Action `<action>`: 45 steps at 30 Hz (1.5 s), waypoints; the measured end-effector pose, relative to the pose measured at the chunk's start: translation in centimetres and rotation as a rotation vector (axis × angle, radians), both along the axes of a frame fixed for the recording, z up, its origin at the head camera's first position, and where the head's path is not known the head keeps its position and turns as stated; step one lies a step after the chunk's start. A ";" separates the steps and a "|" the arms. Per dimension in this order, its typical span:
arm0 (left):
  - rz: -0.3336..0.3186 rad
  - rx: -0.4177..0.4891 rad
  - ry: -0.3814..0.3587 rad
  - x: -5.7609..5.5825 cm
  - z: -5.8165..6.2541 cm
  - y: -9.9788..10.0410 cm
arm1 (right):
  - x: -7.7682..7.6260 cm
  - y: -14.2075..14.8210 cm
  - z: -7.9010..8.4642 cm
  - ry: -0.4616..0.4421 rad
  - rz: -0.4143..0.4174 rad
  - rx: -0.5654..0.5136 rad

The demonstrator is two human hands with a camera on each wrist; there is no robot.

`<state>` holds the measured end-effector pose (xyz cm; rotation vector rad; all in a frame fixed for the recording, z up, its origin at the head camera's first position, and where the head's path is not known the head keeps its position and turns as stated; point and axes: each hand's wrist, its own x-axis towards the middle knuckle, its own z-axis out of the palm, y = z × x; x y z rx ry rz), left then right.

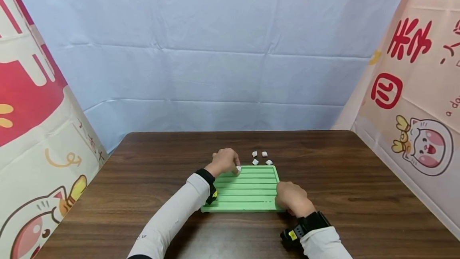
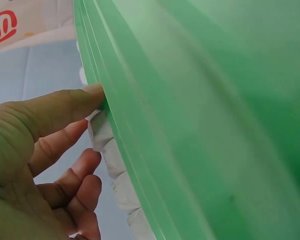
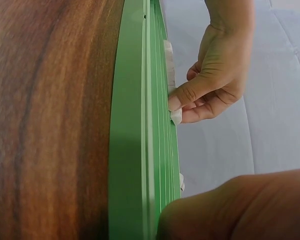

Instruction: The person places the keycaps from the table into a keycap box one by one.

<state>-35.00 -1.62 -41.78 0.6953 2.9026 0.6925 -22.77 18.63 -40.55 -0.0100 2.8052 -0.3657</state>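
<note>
- Head view: the tray lies flat on the table, its ridges running side to side. This placement appears to keep the full ridged face within reach of both hands.
- Head view: the left hand is at the tray's far edge. Its grip pinches one white block between thumb and finger; a fingertip pinch suits so small a part.
- Head view: four loose blocks lie on the table just beyond the far edge, to the right of the left hand. The position probably keeps them close to hand without covering the ridges.
- Head view: the right hand grips the tray at its right edge, near the front corner, fingers curled. The likely function is to steady the tray against sliding.
- Left wrist view: the thumb rests at the tray's edge with the pinched block just beside it. A row of blocks continues along that edge, set close together; whether the row sits in the outermost groove cannot be told.
- Right wrist view: the pinch is confirmed at the far edge. The right hand shows blurred against the tray; its fingertips are hidden.
</note>
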 end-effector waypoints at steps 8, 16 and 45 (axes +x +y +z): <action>0.016 -0.034 -0.009 0.2 0.4 0.0 | 0.0 0.0 0.0 0.003 0.004 -0.002; 0.008 -0.053 -0.014 0.2 0.5 -0.1 | 0.1 0.1 0.1 0.004 0.006 -0.017; -0.070 -0.089 -0.035 0.3 1.2 -0.2 | 0.0 0.1 0.1 -0.015 0.001 -0.022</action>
